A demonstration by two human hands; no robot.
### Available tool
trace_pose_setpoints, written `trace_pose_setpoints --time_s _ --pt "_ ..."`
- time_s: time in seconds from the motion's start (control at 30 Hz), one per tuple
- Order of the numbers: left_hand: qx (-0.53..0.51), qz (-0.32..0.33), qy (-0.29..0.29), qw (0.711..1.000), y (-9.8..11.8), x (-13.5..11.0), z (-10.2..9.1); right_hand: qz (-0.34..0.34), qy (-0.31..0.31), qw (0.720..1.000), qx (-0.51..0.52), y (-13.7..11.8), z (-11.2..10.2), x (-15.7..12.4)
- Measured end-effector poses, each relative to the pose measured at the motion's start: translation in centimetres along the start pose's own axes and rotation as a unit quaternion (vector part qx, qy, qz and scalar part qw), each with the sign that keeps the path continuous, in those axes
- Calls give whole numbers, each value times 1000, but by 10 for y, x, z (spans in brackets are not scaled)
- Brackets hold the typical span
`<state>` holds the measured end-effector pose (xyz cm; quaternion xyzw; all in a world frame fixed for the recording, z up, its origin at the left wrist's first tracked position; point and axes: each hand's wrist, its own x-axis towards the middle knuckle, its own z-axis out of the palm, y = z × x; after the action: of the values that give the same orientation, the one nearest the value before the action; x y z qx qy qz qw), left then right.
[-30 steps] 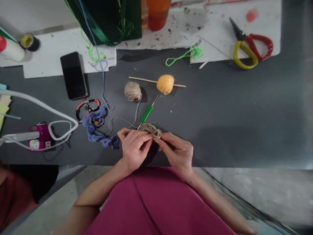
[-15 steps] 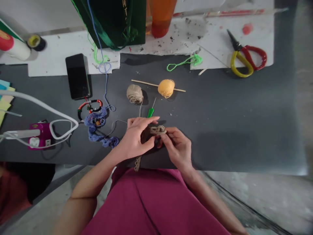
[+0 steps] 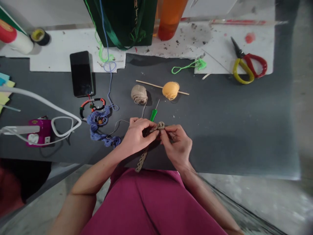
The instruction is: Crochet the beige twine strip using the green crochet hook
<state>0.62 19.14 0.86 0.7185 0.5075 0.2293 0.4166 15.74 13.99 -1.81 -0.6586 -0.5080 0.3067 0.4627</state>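
Observation:
Between both hands is a beige crochet strip (image 3: 160, 125), its upper end curled into a small coil. My left hand (image 3: 138, 135) pinches the strip from the left with thumb and fingers. From the right, my right hand (image 3: 178, 143) grips the coiled end between thumb and forefinger. The strip's tail dangles below my left hand over the table edge. A green-handled crochet hook (image 3: 154, 115) lies just above my left fingertips. Beyond it sit a beige yarn ball (image 3: 139, 94) and a yellow yarn ball (image 3: 171, 90), the latter against a thin wooden stick (image 3: 149, 84).
Left lie a blue-purple crochet piece (image 3: 95, 130), a beaded bracelet (image 3: 83, 109), a phone (image 3: 81, 74) and a purple plug adapter (image 3: 45, 125) with a white cable. Scissors (image 3: 244, 67) rest at the back right. A dark green bag (image 3: 132, 29) and orange bottle (image 3: 171, 21) stand behind.
My left fingers have closed in on the beige strip, which was more exposed between the hands before. The coil is now pinched more tightly by both hands. The view has shifted slightly.

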Motion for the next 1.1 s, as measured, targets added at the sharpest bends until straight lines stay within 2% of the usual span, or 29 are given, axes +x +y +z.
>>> trace_pose_setpoints --time_s 0.1,0.2,0.43,0.7,0.83,0.97,1.03,1.1 --pt "-13 -10 14 1000 4 0 -2 -148 32 984 -94 -1 0 2" --pt "-18 -9 23 1000 6 0 -2 -227 31 964 -133 -2 0 4" --pt "-15 0 37 999 3 0 1 -234 51 961 -136 -5 2 4" --pt "-40 -6 64 997 -6 0 3 -249 33 963 -100 -8 1 5" --pt "-72 -32 49 996 -6 0 -1 -202 20 978 -44 -10 0 5" --pt "-99 -54 25 993 -1 1 -5 -28 18 998 47 -11 1 5" --pt "-111 -56 25 992 0 1 -6 60 12 994 90 -10 2 7" --pt "-124 -50 23 991 0 1 -7 118 -15 984 131 -10 2 10"
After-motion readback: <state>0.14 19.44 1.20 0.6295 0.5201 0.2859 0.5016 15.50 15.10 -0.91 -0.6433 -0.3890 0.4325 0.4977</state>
